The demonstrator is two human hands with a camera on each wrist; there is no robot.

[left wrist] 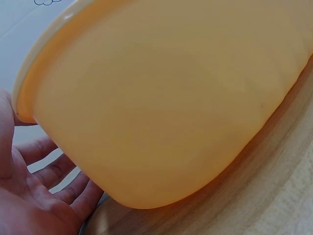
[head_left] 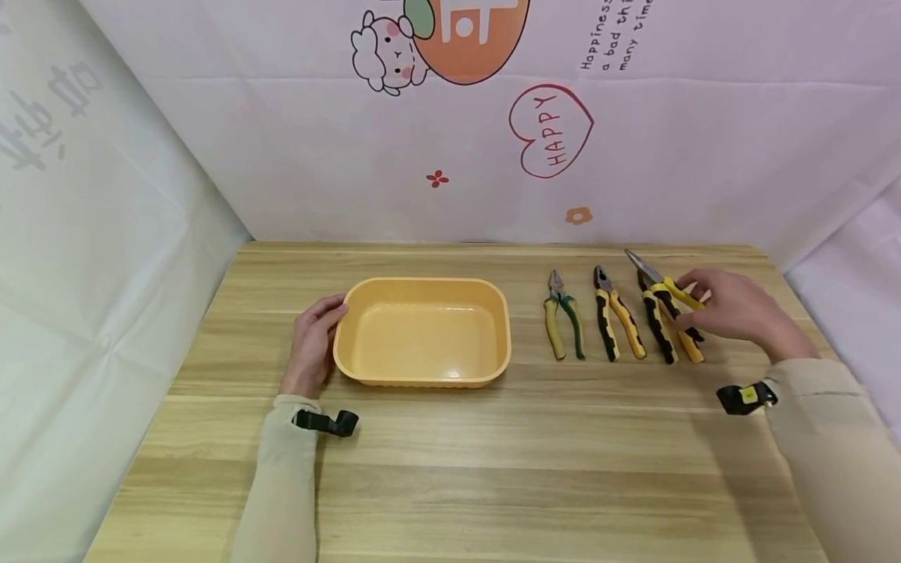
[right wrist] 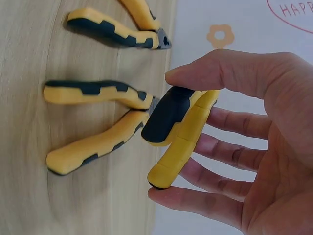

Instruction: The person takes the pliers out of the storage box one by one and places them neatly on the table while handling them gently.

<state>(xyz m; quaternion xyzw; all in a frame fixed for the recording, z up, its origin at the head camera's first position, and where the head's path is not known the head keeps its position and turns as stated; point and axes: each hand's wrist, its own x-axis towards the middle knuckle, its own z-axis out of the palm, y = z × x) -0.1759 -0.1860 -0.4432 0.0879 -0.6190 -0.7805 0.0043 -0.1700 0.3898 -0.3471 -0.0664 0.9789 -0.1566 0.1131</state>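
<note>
In the head view my left hand (head_left: 311,344) holds the left end of a yellow plastic basin (head_left: 422,381). The left wrist view shows its thumb at the rim and its fingers against the outer wall. My right hand (head_left: 739,306) grips needle-nose pliers (head_left: 646,270) by their yellow-and-black handles, jaws pointing up and left. In the right wrist view, thumb and fingertips pinch the handles (right wrist: 183,137). Beneath them lies a pair of yellow-and-black pliers (head_left: 659,332), its head partly hidden.
Left of the held pliers lie another yellow-and-black pair (head_left: 605,324) and green-handled pliers (head_left: 553,328). All rest on a wooden table (head_left: 493,469). A white printed cloth (head_left: 317,172) rises behind the table's back edge, with more cloth at both sides.
</note>
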